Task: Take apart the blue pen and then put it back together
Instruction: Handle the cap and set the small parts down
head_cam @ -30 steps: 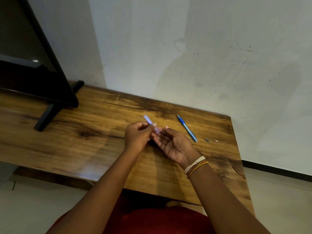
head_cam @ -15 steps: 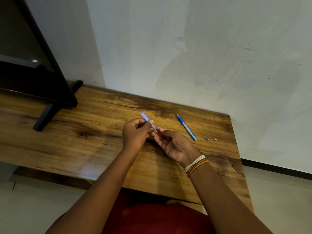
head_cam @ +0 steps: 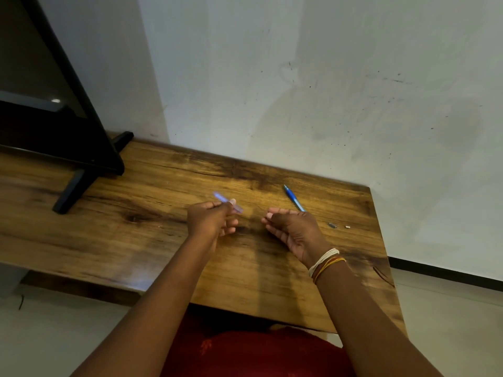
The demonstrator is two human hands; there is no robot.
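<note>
White wall [head_cam: 326,77] fills the upper half of the frame; a few dark specks are seen on it. Wooden table [head_cam: 136,240] is spread across the centre, left edge to right. Black monitor [head_cam: 40,118] w/ its stand is planted upper left on the tabletop. Red cloth [head_cam: 245,355] is seen at bottom centre, under the table's near edge.

Left hand [head_cam: 209,220], centre frame, is closed round a blue pen barrel [head_cam: 227,205], pinched btwn thumb and fingers; barrel is blurred, tilted up-left, both ends sticking out. Right hand [head_cam: 292,229], just right of centre, is held apart from the left, fingers curled in loosely; whether anything is held inside can't be told. Thread bands [head_cam: 325,263] are worn on that wrist.

Blue refill piece [head_cam: 294,201] is laid diagonally on the table just beyond the right hand. Further right, two tiny parts are lying on the wood: a dark spring-like bit [head_cam: 331,225] and a pale bit [head_cam: 347,227], close together, not touching.
</note>
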